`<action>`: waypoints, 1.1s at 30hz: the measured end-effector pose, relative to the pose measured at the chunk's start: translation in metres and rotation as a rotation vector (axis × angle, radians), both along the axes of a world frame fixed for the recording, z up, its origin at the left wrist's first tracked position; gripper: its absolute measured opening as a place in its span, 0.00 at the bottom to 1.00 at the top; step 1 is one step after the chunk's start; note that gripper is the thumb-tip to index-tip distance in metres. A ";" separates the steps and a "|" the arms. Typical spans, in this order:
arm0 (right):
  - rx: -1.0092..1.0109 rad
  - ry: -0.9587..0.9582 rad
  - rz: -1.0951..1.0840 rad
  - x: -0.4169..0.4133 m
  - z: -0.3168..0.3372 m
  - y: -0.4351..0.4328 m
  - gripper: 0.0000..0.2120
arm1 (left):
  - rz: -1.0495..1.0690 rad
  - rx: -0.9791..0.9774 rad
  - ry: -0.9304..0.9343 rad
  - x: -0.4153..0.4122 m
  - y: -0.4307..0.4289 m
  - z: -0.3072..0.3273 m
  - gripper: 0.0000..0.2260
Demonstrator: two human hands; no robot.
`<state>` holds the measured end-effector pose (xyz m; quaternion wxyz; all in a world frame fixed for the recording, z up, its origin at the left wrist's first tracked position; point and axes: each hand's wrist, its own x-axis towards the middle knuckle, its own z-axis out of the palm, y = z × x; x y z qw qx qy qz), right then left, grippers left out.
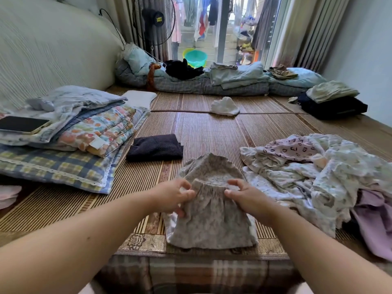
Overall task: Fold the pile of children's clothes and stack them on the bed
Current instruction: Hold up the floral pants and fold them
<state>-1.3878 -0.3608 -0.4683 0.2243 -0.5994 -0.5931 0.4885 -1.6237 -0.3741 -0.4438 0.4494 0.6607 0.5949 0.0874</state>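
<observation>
A small grey floral dress (212, 221) lies on the bamboo mat (203, 132) at the bed's near edge, its lower part doubled over the top. My left hand (176, 196) pinches the folded edge on its left side. My right hand (248, 198) pinches the same edge on the right. To the right sits the unfolded pile of children's clothes (318, 177), pale floral prints with a lilac piece (375, 221) at the near end. One folded dark garment (156, 147) rests flat on the mat left of centre.
Stacked pillows and folded quilts (70, 141) with a phone (22, 124) on top fill the left side. A crumpled white cloth (224, 106) lies mid-mat. Rolled bedding (212, 81) lines the far edge, and dark folded clothes (331, 105) sit at the far right.
</observation>
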 end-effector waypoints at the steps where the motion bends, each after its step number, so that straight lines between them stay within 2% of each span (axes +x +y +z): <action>1: 0.061 -0.074 -0.062 -0.001 -0.004 0.002 0.24 | 0.036 0.049 -0.004 0.001 0.003 -0.006 0.21; 3: 0.183 -0.251 -0.045 -0.002 -0.011 -0.001 0.29 | -0.023 0.157 0.137 0.004 0.004 -0.022 0.30; 5: 0.286 -0.395 0.134 0.000 -0.018 -0.011 0.28 | -0.177 0.238 0.298 0.008 -0.004 -0.035 0.34; 8: 0.202 -0.590 0.469 0.005 -0.032 -0.023 0.35 | -0.504 0.233 0.569 0.007 -0.012 -0.052 0.40; 10: 0.193 -0.788 0.591 0.015 -0.048 -0.024 0.41 | -0.596 0.215 0.702 -0.001 -0.011 -0.061 0.40; 11: 0.220 -0.820 0.602 0.021 -0.055 -0.023 0.40 | -0.600 0.224 0.712 -0.004 -0.010 -0.064 0.37; 15: 0.388 -0.710 0.552 0.041 -0.065 -0.026 0.22 | -0.555 0.317 0.667 -0.013 -0.011 -0.062 0.27; 17: 0.420 -0.624 0.512 0.045 -0.064 -0.028 0.14 | -0.467 0.321 0.619 -0.014 -0.012 -0.059 0.15; 19: 0.311 -0.489 0.448 0.046 -0.056 -0.032 0.11 | -0.372 0.220 0.451 -0.017 -0.014 -0.053 0.07; 22: 0.023 -0.191 0.395 0.043 -0.031 -0.035 0.11 | -0.323 -0.011 0.218 -0.025 -0.013 -0.034 0.05; 25: -0.122 -0.008 0.414 0.038 -0.002 -0.029 0.03 | -0.330 -0.118 0.069 -0.034 -0.007 -0.019 0.02; 28: -0.080 0.078 0.259 0.032 0.012 -0.003 0.04 | -0.111 -0.091 -0.162 -0.037 0.014 -0.008 0.03; 30: 0.085 0.023 0.051 0.030 0.008 0.025 0.03 | 0.123 0.078 -0.249 -0.038 0.037 -0.014 0.05; 31: 0.156 0.007 -0.047 0.029 0.004 0.040 0.07 | 0.251 0.180 -0.258 -0.037 0.048 -0.018 0.08; 33: 0.187 0.057 -0.169 0.026 -0.005 0.060 0.23 | 0.403 0.296 -0.219 -0.035 0.064 -0.028 0.20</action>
